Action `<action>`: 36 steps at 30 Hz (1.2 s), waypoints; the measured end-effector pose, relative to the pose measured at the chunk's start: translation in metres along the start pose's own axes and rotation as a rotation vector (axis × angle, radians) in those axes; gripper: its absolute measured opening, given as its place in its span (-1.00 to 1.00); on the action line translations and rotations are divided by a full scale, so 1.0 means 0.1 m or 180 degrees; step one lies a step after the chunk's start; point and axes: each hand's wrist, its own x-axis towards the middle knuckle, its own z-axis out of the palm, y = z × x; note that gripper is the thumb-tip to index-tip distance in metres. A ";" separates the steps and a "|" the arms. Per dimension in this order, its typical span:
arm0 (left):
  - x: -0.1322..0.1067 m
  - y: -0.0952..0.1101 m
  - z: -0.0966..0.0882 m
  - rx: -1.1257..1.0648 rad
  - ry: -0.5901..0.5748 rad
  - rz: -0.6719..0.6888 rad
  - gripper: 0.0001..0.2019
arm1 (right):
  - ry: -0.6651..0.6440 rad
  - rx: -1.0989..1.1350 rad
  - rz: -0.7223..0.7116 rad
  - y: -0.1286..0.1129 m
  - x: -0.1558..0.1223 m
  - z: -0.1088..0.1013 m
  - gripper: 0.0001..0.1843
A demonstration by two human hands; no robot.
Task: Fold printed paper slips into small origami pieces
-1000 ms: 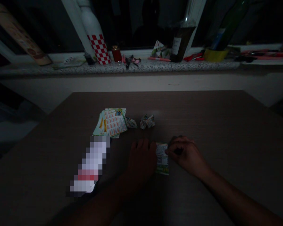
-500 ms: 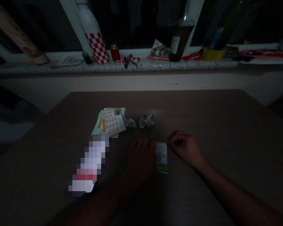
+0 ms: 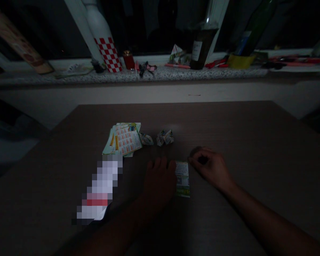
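Two bare hands rest on a dark wooden table [image 3: 229, 124] in very dim light, with a narrow folded paper [image 3: 182, 179] lying between them.

The paper is a slim printed strip. Its long axis runs straight away from the person, the far short end pointing towards the window sill and the near end carrying a green band. It bears small print, too dark and too small to read.

The left hand [image 3: 160, 181] lies palm down, fingers pressed together and flat, and its outer edge covers the paper's left side. The right hand [image 3: 212, 167] is loosely curled just right of the strip's far corner, thumb and fingertips bunched. Whether it pinches that corner cannot be told.

Beyond the left hand and a little to its left sits a fanned stack of leaflets [image 3: 124, 139] with orange grids, their text unreadable. Just beyond the two hands lie two crumpled paper balls [image 3: 165, 137]. Left of the left hand is a pixelated patch [image 3: 100, 190].

Far beyond both hands, on the window sill [image 3: 229, 73], stand a bottle with red and white checks [image 3: 104, 42], a small red jar [image 3: 128, 59] and a dark bottle [image 3: 200, 46] whose pale label cannot be read.
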 end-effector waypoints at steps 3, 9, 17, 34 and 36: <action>0.00 0.00 0.00 -0.0021 0.0024 0.0005 -0.88 | -0.0210 -0.0003 -0.0320 -0.01 -0.05 -0.01 -0.93; 0.00 -0.01 0.00 -0.0025 0.0013 -0.0005 -0.89 | -0.0510 -0.0606 -0.0538 0.03 -0.11 -0.03 -0.88; -0.01 -0.01 0.01 -0.0058 0.0033 -0.0010 -0.90 | -0.0816 -0.0941 -0.0527 -0.06 -0.19 -0.16 -0.55; 0.00 -0.03 0.01 -0.0175 0.0046 0.0012 -0.88 | -0.1116 -0.0794 -0.0421 -0.10 -0.31 -0.23 0.01; 0.00 -0.07 0.03 -0.0314 0.0082 0.0016 -0.89 | -0.1064 -0.0650 -0.0393 -0.06 -0.29 -0.22 0.03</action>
